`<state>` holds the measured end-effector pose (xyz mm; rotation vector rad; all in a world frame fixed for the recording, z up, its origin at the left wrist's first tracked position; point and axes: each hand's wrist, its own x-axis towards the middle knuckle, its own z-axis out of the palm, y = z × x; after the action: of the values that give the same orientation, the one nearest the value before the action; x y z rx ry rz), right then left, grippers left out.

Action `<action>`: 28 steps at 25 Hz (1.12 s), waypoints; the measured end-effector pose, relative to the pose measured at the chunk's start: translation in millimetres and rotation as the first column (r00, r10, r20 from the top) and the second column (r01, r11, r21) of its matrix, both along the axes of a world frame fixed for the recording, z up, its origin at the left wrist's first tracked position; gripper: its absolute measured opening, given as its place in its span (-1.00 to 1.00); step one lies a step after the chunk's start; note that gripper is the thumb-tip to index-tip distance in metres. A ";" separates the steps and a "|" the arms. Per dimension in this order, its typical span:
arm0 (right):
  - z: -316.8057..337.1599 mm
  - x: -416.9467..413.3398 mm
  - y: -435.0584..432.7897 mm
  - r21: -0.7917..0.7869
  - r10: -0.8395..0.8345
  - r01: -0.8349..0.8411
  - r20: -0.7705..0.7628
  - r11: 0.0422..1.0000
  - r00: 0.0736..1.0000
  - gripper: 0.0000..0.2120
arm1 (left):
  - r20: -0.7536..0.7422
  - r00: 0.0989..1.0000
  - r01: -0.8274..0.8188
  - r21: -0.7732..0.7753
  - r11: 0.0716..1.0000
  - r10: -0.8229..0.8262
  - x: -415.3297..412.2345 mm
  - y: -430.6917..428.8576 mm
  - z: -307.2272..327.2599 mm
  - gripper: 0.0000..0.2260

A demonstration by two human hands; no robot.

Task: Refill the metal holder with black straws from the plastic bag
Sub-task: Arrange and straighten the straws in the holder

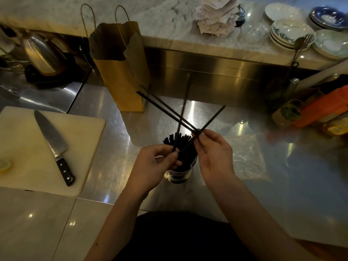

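Right now my left grip (150, 166) is curled, pinching loose black straws (169, 113) by their lower ends. My right grip (214, 153) pinches more between thumb and fingertips. They fan out and cross just beyond both grips. Below and between my grips stands the metal holder (178, 175), packed with straws. The plastic bag (248, 157) lies flat on the tabletop (282, 194), just right of my right grip.

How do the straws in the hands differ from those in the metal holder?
The held straws are few, splayed and crossing, pinched by the left hand and right hand above the metal holder. The holder's straws are many, bunched and standing inside it. Both sets are thin and black.
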<state>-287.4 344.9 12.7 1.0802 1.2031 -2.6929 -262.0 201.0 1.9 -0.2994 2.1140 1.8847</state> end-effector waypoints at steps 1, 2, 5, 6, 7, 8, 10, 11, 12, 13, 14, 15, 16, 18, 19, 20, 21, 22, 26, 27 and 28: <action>-0.6 0.0 2.7 -0.015 -0.033 0.034 0.011 0.999 0.999 -0.88 | 0.041 0.999 -0.038 0.069 0.997 0.035 0.3 -0.8 -1.6 -0.88; -2.0 -0.2 5.6 -0.029 -0.061 0.061 0.023 0.998 0.998 -0.88 | 0.088 0.994 -0.076 0.140 0.987 0.064 0.5 -1.8 -3.6 -0.87; -7.4 -0.7 15.1 -0.044 -0.143 0.146 0.067 0.988 0.987 -0.88 | 0.229 0.962 -0.223 0.346 0.911 0.148 0.6 -4.2 -7.4 -0.84; -9.3 -1.4 18.5 -0.033 -0.174 0.177 0.080 0.984 0.981 -0.88 | 0.258 0.950 -0.270 0.386 0.882 0.177 0.2 -4.1 -8.0 -0.84; -10.4 -1.8 21.5 -0.021 -0.199 0.202 0.088 0.979 0.976 -0.87 | 0.280 0.937 -0.313 0.416 0.854 0.207 -0.5 -3.8 -8.8 -0.85; -11.2 -1.9 23.6 -0.010 -0.217 0.219 0.093 0.976 0.972 -0.87 | 0.296 0.926 -0.351 0.437 0.828 0.236 -1.4 -3.5 -9.2 -0.85; -12.7 -0.9 23.7 -0.002 -0.226 0.228 0.096 0.974 0.969 -0.87 | 0.319 0.903 -0.412 0.458 0.788 0.288 -3.6 -1.4 -9.8 -0.84; -13.0 0.2 21.7 -0.004 -0.225 0.226 0.100 0.974 0.969 -0.87 | 0.328 0.893 -0.436 0.466 0.770 0.308 -4.7 0.0 -9.7 -0.84; -13.5 1.3 19.3 -0.002 -0.225 0.226 0.106 0.974 0.969 -0.87 | 0.336 0.885 -0.456 0.477 0.752 0.323 -5.7 1.7 -9.3 -0.84; -14.1 2.3 17.5 0.005 -0.234 0.235 0.114 0.972 0.966 -0.87 | 0.338 0.879 -0.469 0.488 0.736 0.336 -6.2 3.4 -8.6 -0.84; -14.4 2.5 17.0 0.012 -0.255 0.256 0.120 0.967 0.959 -0.86 | 0.336 0.875 -0.479 0.498 0.723 0.348 -6.6 5.1 -7.6 -0.84; -14.3 2.4 18.5 0.022 -0.284 0.283 0.120 0.959 0.951 -0.85 | 0.330 0.873 -0.485 0.505 0.715 0.359 -6.7 6.3 -6.5 -0.84; -14.3 2.0 21.2 0.031 -0.309 0.307 0.116 0.951 0.944 -0.85 | 0.321 0.872 -0.487 0.506 0.711 0.369 -6.5 7.3 -5.9 -0.84; -12.4 1.2 24.3 0.048 -0.314 0.310 0.091 0.949 0.945 -0.85 | 0.297 0.872 -0.489 0.500 0.715 0.389 -6.3 8.2 -5.9 -0.83; -11.1 1.6 22.3 0.058 -0.295 0.291 0.068 0.955 0.953 -0.85 | 0.282 0.874 -0.486 0.493 0.722 0.396 -6.5 8.5 -6.3 -0.82; -9.8 2.5 18.3 0.075 -0.267 0.264 0.039 0.962 0.963 -0.85 | 0.266 0.878 -0.479 0.483 0.733 0.398 -7.3 10.2 -6.2 -0.82; -9.0 4.0 12.8 0.103 -0.232 0.230 0.008 0.968 0.973 -0.85 | 0.246 0.887 -0.462 0.470 0.752 0.391 -8.1 12.9 -5.7 -0.82; -8.4 5.8 6.3 0.141 -0.187 0.188 -0.021 0.972 0.982 -0.86 | 0.220 0.901 -0.435 0.454 0.778 0.375 -8.6 15.8 -4.7 -0.82; -8.4 11.8 -7.0 0.294 -0.008 0.040 -0.109 0.955 0.994 -0.85 | 0.050 0.958 -0.283 0.345 0.895 0.284 -7.1 25.4 1.8 -0.82; -8.1 12.8 -7.6 0.327 0.027 0.015 -0.121 0.945 0.992 -0.85 | 0.008 0.960 -0.267 0.314 0.911 0.279 -6.9 26.9 2.7 -0.82; -8.4 13.7 -8.6 0.367 0.063 -0.011 -0.130 0.930 0.989 -0.86 | -0.028 0.959 -0.262 0.283 0.923 0.281 -7.1 28.1 2.7 -0.82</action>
<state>-273.6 336.4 4.3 0.8897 1.7859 -2.6159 -269.1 229.1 4.6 -0.4931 1.8937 2.3492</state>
